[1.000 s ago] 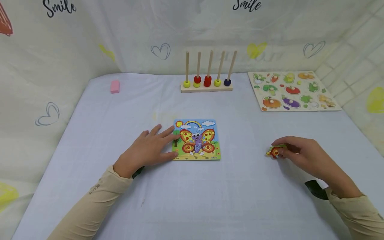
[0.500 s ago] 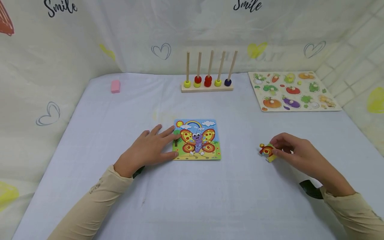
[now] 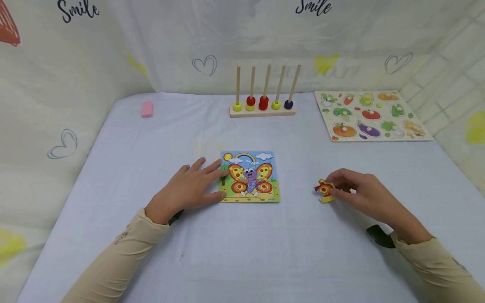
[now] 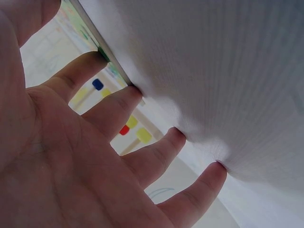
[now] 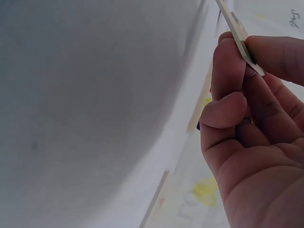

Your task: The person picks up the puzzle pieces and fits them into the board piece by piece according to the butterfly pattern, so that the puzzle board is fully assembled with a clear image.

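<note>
A square jigsaw puzzle [image 3: 250, 176] with a butterfly, sun and rainbow lies flat mid-table. My left hand [image 3: 188, 191] is spread at its left side, fingers straight; the thumb and a fingertip touch the puzzle's edge, while other fingertips rest on the white cloth, as the left wrist view shows. To the right of the puzzle, my right hand [image 3: 358, 191] pinches a small red, yellow and green puzzle piece [image 3: 325, 189] between thumb and fingers. The right wrist view has this thin piece [image 5: 240, 40] edge-on, held off the cloth. Part of it is hidden by the fingers.
Behind the puzzle stands a wooden bead counter [image 3: 262, 112] with upright pegs and coloured beads. A vegetable peg board [image 3: 352, 110] lies at the back right, and a pink block [image 3: 147, 109] at the back left. A printed curtain [image 3: 170, 42] hangs behind the table.
The right hand has moved left towards the puzzle, carrying the puzzle piece, which shows more of its face than a second ago. My left hand stays in place.
</note>
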### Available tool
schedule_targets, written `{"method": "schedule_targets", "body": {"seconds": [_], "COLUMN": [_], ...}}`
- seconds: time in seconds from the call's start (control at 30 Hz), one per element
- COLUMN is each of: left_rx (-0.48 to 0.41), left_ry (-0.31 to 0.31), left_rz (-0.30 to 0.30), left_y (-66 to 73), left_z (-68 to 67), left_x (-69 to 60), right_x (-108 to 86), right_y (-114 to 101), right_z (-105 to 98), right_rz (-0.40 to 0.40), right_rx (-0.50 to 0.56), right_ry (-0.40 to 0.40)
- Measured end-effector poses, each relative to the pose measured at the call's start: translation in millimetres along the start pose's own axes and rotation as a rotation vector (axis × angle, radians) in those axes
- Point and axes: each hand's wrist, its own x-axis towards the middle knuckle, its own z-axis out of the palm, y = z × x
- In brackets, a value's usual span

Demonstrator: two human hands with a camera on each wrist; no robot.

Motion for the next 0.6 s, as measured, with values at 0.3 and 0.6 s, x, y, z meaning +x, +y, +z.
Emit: {"method": "schedule_targets", "body": {"seconds": [0.3, 0.6], "left_rx": [0.007, 0.005], "left_ry": [0.002, 0.015], "left_rz": [-0.001, 0.009], "left_y": [0.9, 1.1], "left_z": [-1.1, -1.4], "left_x": [-1.2, -1.8], "right_x": [8.8, 21.2], "right_y": [-11.4, -22.8], "right_z": [7.1, 15.6], "right_rz": [0.009, 0.042], "right_rx": [0.054, 0.104], "right_ry": [-0.006, -0.043]}}
